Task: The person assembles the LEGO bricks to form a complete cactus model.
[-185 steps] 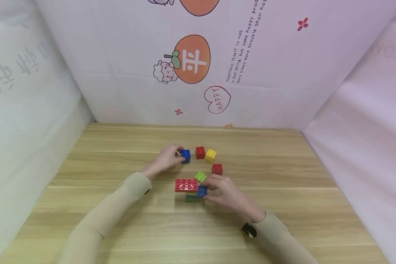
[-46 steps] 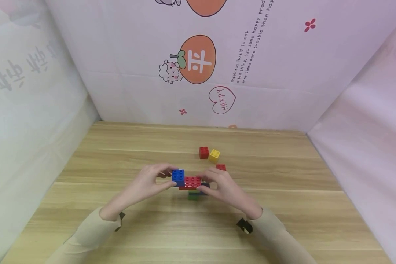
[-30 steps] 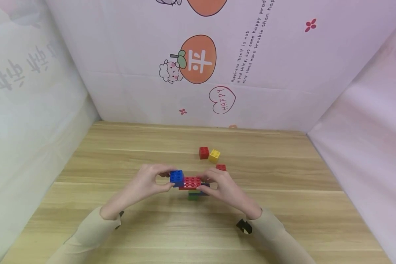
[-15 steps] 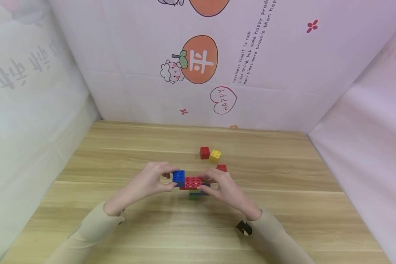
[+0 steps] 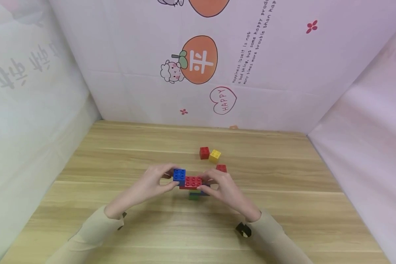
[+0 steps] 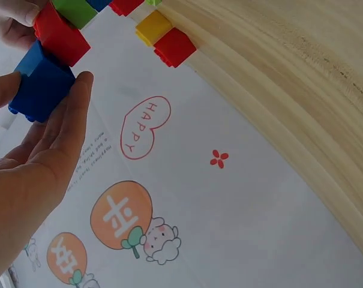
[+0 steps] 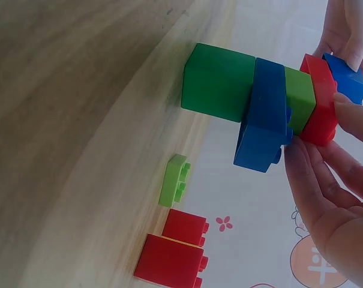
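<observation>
A blue toy brick (image 5: 179, 176) is pinched between thumb and fingers of my left hand (image 5: 153, 181), at the left end of a long red brick (image 5: 193, 182). Whether the two are fully pressed together I cannot tell. The red brick tops a stack: in the right wrist view a light green brick (image 7: 299, 99) is under it, then a longer blue brick (image 7: 262, 117) jutting out to one side, then a dark green brick (image 7: 218, 83) standing on the table. My right hand (image 5: 222, 189) grips the red brick's right end, its fingers also near the jutting blue brick.
Behind the stack lie a loose red brick (image 5: 204, 153), a yellow brick (image 5: 215, 156) and a second red brick (image 5: 221, 168) partly behind my right hand. A loose light green brick (image 7: 174, 180) shows in the right wrist view. Printed cloth walls (image 5: 267, 106) enclose the wooden table (image 5: 184, 234).
My left hand has brought the blue brick from the table to the red brick's left end. My right hand has shifted up onto the red brick. Lately the blue brick has moved only slightly.
</observation>
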The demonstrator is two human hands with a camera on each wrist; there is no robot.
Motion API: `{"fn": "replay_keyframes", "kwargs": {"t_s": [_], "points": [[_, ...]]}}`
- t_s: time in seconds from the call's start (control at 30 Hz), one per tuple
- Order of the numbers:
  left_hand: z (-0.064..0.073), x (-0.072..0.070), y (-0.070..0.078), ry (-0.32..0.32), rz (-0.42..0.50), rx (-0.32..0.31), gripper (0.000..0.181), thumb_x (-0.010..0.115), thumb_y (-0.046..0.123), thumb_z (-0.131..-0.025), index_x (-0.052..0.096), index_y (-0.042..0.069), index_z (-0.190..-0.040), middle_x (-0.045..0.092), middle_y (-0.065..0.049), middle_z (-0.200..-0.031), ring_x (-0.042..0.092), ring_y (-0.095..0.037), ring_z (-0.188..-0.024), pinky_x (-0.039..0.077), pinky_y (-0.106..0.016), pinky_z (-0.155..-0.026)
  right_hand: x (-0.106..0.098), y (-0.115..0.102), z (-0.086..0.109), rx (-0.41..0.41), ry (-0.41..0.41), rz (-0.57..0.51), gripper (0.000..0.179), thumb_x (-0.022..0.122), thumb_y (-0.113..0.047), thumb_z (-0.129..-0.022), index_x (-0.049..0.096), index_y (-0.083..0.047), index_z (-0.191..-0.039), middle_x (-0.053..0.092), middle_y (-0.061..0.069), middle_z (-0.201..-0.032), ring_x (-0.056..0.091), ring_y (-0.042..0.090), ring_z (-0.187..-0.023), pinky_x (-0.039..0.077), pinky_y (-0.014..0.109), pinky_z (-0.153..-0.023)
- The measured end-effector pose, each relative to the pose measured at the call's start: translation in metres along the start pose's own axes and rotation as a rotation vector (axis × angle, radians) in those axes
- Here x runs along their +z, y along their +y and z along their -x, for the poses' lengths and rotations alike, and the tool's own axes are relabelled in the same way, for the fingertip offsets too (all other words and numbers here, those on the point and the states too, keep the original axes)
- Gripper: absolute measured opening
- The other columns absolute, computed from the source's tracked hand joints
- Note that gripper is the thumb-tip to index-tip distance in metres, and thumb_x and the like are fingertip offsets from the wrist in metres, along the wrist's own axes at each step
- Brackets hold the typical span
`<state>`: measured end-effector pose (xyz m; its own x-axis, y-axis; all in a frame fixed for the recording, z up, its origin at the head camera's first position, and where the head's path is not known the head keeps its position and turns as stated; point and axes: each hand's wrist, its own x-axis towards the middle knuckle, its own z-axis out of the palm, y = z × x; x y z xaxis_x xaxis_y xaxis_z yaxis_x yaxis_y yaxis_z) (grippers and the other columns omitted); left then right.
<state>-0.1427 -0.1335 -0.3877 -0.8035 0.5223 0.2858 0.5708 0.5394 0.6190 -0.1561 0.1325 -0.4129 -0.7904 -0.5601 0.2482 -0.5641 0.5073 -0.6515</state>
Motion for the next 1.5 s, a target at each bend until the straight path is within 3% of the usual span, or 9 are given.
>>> {"fn": "replay_keyframes", "kwargs": {"t_s": [0.3, 0.4, 0.73, 1.07, 1.37, 1.5], "points": [[-0.0002, 0.0016, 0.0020, -0.015, 0.035, -0.037, 0.040, 0.070, 0.016, -0.092, 0.059, 0.004, -0.129, 0.072, -0.012, -0.117, 0.072, -0.024, -0.099, 0.061, -0.039, -0.086, -0.0014, 0.0030, 0.0014, 0.043, 0.007, -0.046, 0.029, 0.077, -0.019, -0.086, 0.070, -0.008, -0.112, 0.073, 0.007, -0.108, 0.074, 0.018, -0.095, 0.063, 0.032, -0.081], [0.0002, 0.0027, 0.0011, -0.011, 0.045, -0.019, 0.041, 0.070, 0.016, -0.092, 0.059, 0.005, -0.130, 0.072, -0.012, -0.118, 0.072, -0.023, -0.099, 0.061, -0.038, -0.087, -0.0019, 0.0028, 0.0017, 0.048, 0.000, -0.056, 0.029, 0.077, -0.020, -0.086, 0.070, -0.008, -0.112, 0.073, 0.007, -0.108, 0.074, 0.019, -0.095, 0.063, 0.034, -0.082], [0.0025, 0.0023, -0.0041, -0.001, 0.076, 0.033, 0.046, 0.074, 0.010, -0.088, 0.061, 0.007, -0.132, 0.070, -0.011, -0.123, 0.070, -0.022, -0.104, 0.060, -0.038, -0.089, -0.0031, -0.0012, 0.0011, 0.058, -0.014, -0.055, 0.028, 0.076, -0.023, -0.087, 0.070, -0.010, -0.111, 0.073, 0.005, -0.108, 0.073, 0.017, -0.095, 0.061, 0.025, -0.081], [0.0039, 0.0028, -0.0027, -0.006, 0.083, -0.021, 0.045, 0.072, 0.016, -0.090, 0.061, 0.009, -0.133, 0.070, -0.008, -0.124, 0.070, -0.020, -0.104, 0.060, -0.033, -0.089, -0.0015, 0.0010, 0.0026, 0.052, -0.013, -0.075, 0.026, 0.075, -0.020, -0.088, 0.070, -0.008, -0.110, 0.073, 0.007, -0.107, 0.073, 0.019, -0.095, 0.063, 0.030, -0.079], [0.0039, 0.0027, -0.0049, -0.017, 0.094, 0.001, 0.044, 0.072, 0.011, -0.089, 0.061, 0.003, -0.131, 0.070, -0.015, -0.123, 0.071, -0.024, -0.100, 0.061, -0.033, -0.087, -0.0010, 0.0005, 0.0027, 0.057, -0.014, -0.093, 0.025, 0.075, -0.018, -0.088, 0.070, -0.007, -0.109, 0.073, 0.008, -0.106, 0.073, 0.021, -0.096, 0.063, 0.029, -0.079], [0.0044, 0.0028, -0.0063, -0.032, 0.127, -0.025, 0.044, 0.072, 0.013, -0.090, 0.060, 0.004, -0.131, 0.070, -0.015, -0.122, 0.071, -0.025, -0.101, 0.061, -0.035, -0.088, -0.0009, -0.0006, 0.0024, 0.057, -0.019, -0.091, 0.025, 0.075, -0.018, -0.088, 0.070, -0.007, -0.110, 0.073, 0.008, -0.107, 0.073, 0.021, -0.096, 0.063, 0.029, -0.079]]}}
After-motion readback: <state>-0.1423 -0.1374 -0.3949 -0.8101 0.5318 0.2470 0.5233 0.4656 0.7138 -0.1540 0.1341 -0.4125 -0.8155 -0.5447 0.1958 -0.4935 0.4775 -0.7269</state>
